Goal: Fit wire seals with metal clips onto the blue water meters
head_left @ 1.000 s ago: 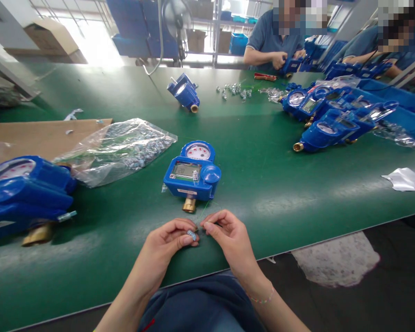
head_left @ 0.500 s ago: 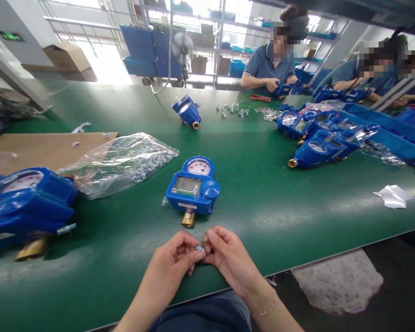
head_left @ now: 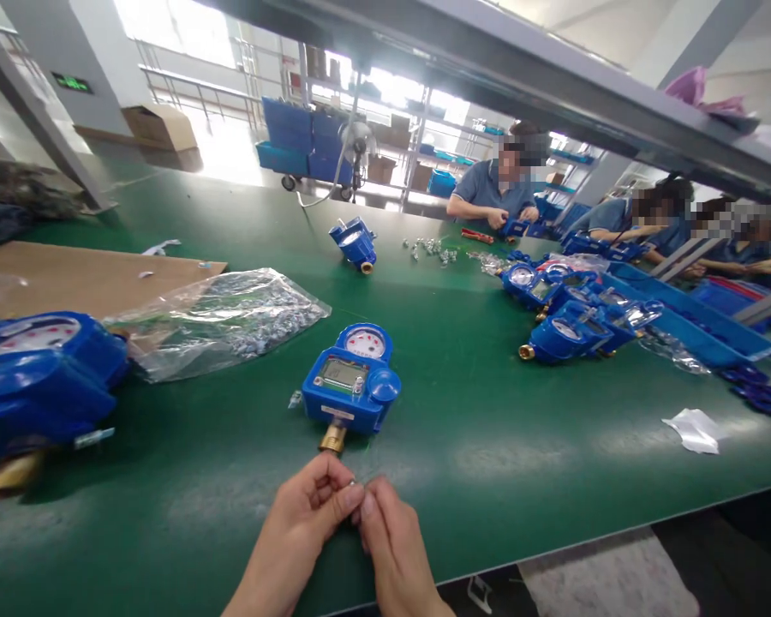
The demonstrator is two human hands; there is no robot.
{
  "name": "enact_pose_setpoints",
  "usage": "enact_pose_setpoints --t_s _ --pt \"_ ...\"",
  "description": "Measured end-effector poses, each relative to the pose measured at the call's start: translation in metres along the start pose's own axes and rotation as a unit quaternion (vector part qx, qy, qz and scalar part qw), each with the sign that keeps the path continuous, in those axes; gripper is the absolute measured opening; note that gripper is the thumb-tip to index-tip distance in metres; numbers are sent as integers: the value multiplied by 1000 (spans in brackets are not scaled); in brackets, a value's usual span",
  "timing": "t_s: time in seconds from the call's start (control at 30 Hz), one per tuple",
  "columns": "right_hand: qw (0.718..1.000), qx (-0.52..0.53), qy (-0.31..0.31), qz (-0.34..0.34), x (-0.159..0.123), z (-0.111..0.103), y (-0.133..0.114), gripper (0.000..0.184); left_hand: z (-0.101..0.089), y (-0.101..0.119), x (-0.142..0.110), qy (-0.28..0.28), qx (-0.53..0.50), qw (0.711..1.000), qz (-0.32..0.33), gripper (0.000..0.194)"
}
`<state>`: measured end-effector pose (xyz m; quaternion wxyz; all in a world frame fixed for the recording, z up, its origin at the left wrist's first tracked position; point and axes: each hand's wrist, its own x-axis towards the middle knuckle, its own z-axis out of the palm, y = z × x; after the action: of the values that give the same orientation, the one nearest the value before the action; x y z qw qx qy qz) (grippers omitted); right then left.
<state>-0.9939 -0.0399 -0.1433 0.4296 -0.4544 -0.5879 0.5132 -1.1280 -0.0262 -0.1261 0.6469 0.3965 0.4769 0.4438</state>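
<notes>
Since half a second ago the view has tilted up: at lower left, the blue plastic meter with a round white dial (head_left: 44,368) sits cut off by the frame edge; left of centre, the clear plastic bag of small shiny pieces (head_left: 263,321) lies much as it did on the green, glossy surface (head_left: 475,454). At centre, the blue plastic meter with a grey display and brass fitting (head_left: 350,394) rests in front of the hands, and appears lower in the frame than before. At lower centre, the left hand (head_left: 305,514) pinches a tiny metallic piece (head_left: 353,483) between thumb and forefinger; the right hand (head_left: 391,531) has thumb and fingers pressed together against the left fingertips, and its bracelet has dropped out of the frame. Across the top, far more of the long grey beam (head_left: 488,68) shows.

The glowing green sign (head_left: 72,83) at upper left and the centre meter's white label (head_left: 337,413) carry marks too small to read.

Fingertips cover most of the piece; whether the right hand grips it too cannot be told. Both forearms are cut off at the bottom.
</notes>
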Motion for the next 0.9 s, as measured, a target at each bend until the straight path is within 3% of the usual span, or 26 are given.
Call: enact_pose_setpoints --t_s 0.07,0.13,0.2,0.27,0.33,0.43,0.5,0.57,0.63,0.67,0.7,0.77,0.83,0.9 --pt "967 208 -63 136 6 -3 -5 31 6 0 0 18 52 998 45 17" --pt "923 308 -101 208 11 -7 -9 34 10 2 1 37 106 990 85 12" --pt "955 235 -63 172 13 -11 -10 36 13 4 2 29 101 990 90 14" --pt "994 84 18 73 13 -12 -9 39 14 6 3 11 45 996 72 19" --pt "998 28 34 44 11 -11 -8 40 14 6 5 9 3 998 58 23" --pt "971 175 -50 152 11 -9 -9 39 14 5 7 33 36 995 85 16" --pt "964 193 -68 168 13 -10 -11 38 15 6 8 38 46 993 99 13" --pt "994 61 -19 88 15 -11 -10 39 16 6 10 15 -24 998 61 18" --pt "995 -89 40 -11 15 -12 -7 42 16 7 11 -15 -123 992 0 26" --pt "991 -115 53 -31 15 -11 -6 43 17 7 12 -21 -153 988 -18 28" --pt "994 -95 50 -23 15 -10 -4 43 17 8 12 -21 -160 987 -19 28" --pt "998 41 6 47 14 -9 -4 41 19 9 12 -1 -111 993 26 22" --pt "979 159 -52 113 15 -11 -6 38 20 9 12 25 -31 996 80 17" --pt "986 115 -66 98 18 -15 -9 37 21 9 12 16 -20 996 87 19"
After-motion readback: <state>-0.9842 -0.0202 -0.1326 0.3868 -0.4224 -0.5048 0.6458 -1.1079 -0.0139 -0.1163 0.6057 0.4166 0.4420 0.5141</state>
